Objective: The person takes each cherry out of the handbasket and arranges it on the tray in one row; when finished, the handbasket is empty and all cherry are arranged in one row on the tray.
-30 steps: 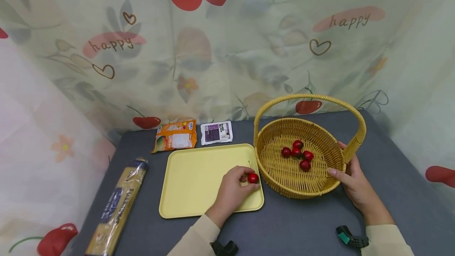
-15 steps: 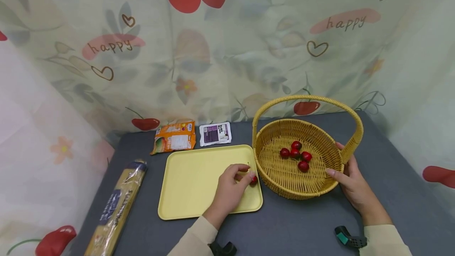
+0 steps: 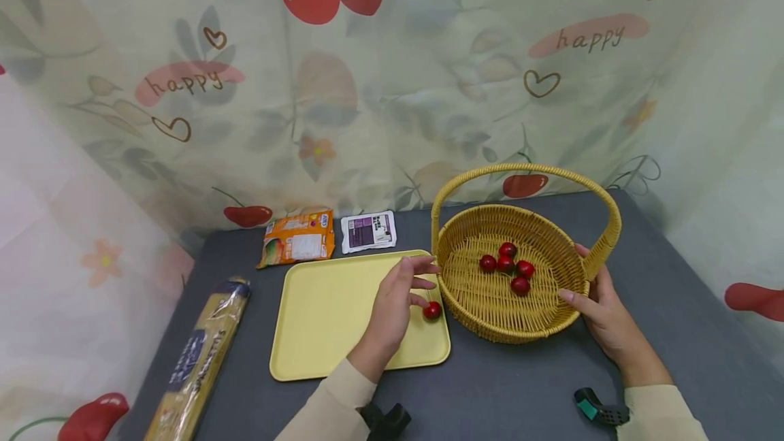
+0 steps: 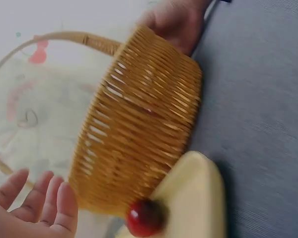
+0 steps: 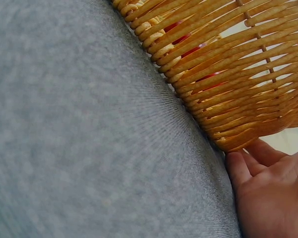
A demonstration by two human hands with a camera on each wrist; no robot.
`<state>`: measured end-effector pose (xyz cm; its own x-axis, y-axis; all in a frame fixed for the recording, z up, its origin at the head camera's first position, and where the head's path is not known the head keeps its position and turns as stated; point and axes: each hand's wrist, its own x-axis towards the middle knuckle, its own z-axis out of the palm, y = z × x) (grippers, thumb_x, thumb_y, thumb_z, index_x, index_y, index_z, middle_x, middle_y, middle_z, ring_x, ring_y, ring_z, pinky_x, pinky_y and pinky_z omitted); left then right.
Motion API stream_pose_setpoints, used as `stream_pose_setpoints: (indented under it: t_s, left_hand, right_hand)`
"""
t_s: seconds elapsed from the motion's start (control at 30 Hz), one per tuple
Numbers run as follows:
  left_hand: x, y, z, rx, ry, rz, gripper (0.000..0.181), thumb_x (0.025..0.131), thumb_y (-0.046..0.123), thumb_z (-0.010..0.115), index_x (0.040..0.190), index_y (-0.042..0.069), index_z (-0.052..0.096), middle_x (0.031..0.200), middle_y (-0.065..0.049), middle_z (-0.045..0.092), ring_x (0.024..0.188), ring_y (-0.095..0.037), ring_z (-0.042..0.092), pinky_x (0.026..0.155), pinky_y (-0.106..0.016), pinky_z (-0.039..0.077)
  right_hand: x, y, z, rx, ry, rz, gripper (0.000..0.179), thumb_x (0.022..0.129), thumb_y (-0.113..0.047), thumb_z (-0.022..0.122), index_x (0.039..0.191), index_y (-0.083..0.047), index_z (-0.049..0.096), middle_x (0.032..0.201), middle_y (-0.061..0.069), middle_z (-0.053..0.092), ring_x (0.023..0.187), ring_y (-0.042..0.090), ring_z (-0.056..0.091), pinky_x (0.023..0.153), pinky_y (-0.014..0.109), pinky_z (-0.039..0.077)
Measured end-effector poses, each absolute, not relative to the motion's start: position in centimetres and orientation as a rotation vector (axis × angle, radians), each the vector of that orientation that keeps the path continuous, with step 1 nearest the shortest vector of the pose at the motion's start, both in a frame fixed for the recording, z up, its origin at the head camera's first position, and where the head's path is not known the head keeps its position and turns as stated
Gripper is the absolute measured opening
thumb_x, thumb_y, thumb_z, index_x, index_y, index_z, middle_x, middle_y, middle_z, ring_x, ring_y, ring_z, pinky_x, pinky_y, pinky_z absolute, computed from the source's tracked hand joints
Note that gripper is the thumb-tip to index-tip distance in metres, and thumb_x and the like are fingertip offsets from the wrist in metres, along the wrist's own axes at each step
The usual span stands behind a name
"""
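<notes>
Cherry [image 3: 432, 311]: had one on tray [image 3: 327, 318] beside loose-fingered left hand [image 3: 392, 305], five cherries [image 3: 505, 265] apparently left in wicker basket [image 3: 474, 292] gripped by right hand [image 3: 611, 322].

In the head view you could read "happy" twice on the cloth backdrop [image 3: 392, 107], in brown handwritten lowercase: once over the left pink patch [image 3: 190, 82], once over the right pink patch [image 3: 588, 36]. You also had print on the orange packet [image 3: 297, 238], white packet [image 3: 369, 231] and long bag [image 3: 199, 359], too small or blurred to make out.
</notes>
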<state>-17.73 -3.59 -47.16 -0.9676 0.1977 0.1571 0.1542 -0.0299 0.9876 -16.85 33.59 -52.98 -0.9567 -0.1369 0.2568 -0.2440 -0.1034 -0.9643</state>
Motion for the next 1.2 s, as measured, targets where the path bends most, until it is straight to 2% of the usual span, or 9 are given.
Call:
stream_pose_setpoints:
  t_s: [0.17,0.4,0.5,0.7,0.83,0.9,1.07,1.13,1.2]
  left_hand:
    - [-18.4,-2.0,-45.1,0.519,2.129,2.156,0.066,0.12,0.051,0.025,0.146,0.004,0.063,0.137,-0.019,0.068,0.117,-0.044,0.065,0.087,-0.056,0.059]
    - [-20.6,0.9,-43.6,0.608,2.061,2.081,0.071,0.117,0.059,0.021,0.151,0.01,0.06,0.137,-0.012,0.069,0.114,-0.03,0.069,0.086,-0.048,0.061]
    - [-21.6,2.1,-43.6,0.587,2.035,2.061,0.072,0.117,0.061,0.022,0.151,0.012,0.06,0.136,-0.008,0.069,0.116,-0.032,0.07,0.084,-0.045,0.062]
    - [-23.7,4.1,-44.0,0.455,2.009,2.031,0.074,0.114,0.066,0.026,0.153,0.012,0.059,0.144,-0.016,0.064,0.12,-0.034,0.067,0.087,-0.045,0.061]
    - [-25.0,5.6,-44.8,0.348,2.099,1.959,0.078,0.112,0.071,0.027,0.153,0.014,0.06,0.141,-0.013,0.065,0.123,-0.039,0.064,0.091,-0.049,0.058]
    - [-25.5,6.3,-45.2,0.307,2.182,1.88,0.078,0.111,0.072,0.026,0.152,0.015,0.061,0.138,-0.011,0.066,0.122,-0.036,0.064,0.093,-0.049,0.057]
    - [-25.7,7.4,-45.5,0.173,2.347,1.668,0.073,0.115,0.065,0.026,0.152,0.015,0.063,0.141,-0.007,0.066,0.132,-0.026,0.06,0.108,-0.049,0.048]
    - [-25.7,7.7,-45.5,0.122,2.378,1.6,0.061,0.117,0.056,0.035,0.15,0.015,0.065,0.141,-0.003,0.067,0.13,-0.022,0.061,0.108,-0.045,0.047]
    - [-25.7,7.9,-45.6,0.105,2.402,1.53,0.044,0.117,0.041,0.05,0.148,0.014,0.067,0.129,-0.002,0.071,0.116,-0.021,0.065,0.099,-0.041,0.051]
  right_hand:
    - [-16.9,33.6,-53.0,0.438,-2.058,2.237,0.082,0.107,0.011,0.053,0.174,-0.012,0.011,0.159,0.024,0.035,0.136,0.02,0.057,0.095,0.03,0.057]
    - [-16.9,33.6,-53.0,0.429,-2.069,2.236,0.082,0.108,0.01,0.054,0.174,-0.013,0.01,0.159,0.026,0.032,0.135,0.019,0.057,0.095,0.029,0.057]
    - [-16.9,33.6,-53.1,0.432,-2.062,2.24,0.082,0.108,0.01,0.053,0.174,-0.013,0.01,0.159,0.027,0.03,0.135,0.019,0.057,0.095,0.029,0.057]
    - [-17.0,33.7,-53.1,0.441,-2.048,2.247,0.082,0.107,0.011,0.053,0.174,-0.011,0.01,0.159,0.028,0.03,0.135,0.02,0.058,0.094,0.03,0.058]
    - [-17.0,33.7,-53.1,0.442,-2.046,2.246,0.082,0.107,0.011,0.052,0.174,-0.012,0.01,0.158,0.028,0.031,0.135,0.02,0.058,0.094,0.03,0.058]
    - [-16.9,33.7,-53.1,0.44,-2.049,2.243,0.082,0.107,0.011,0.053,0.174,-0.012,0.011,0.158,0.028,0.032,0.134,0.02,0.058,0.094,0.03,0.058]
    - [-16.8,33.7,-53.1,0.444,-2.059,2.237,0.082,0.108,0.011,0.053,0.174,-0.011,0.01,0.157,0.028,0.034,0.133,0.021,0.06,0.093,0.031,0.058]
    - [-16.9,33.7,-53.1,0.443,-2.061,2.234,0.082,0.107,0.011,0.053,0.174,-0.011,0.01,0.157,0.028,0.035,0.133,0.021,0.06,0.093,0.031,0.058]
    - [-16.9,33.8,-53.1,0.441,-2.067,2.228,0.082,0.107,0.011,0.053,0.174,-0.013,0.011,0.157,0.028,0.035,0.133,0.021,0.06,0.093,0.031,0.058]
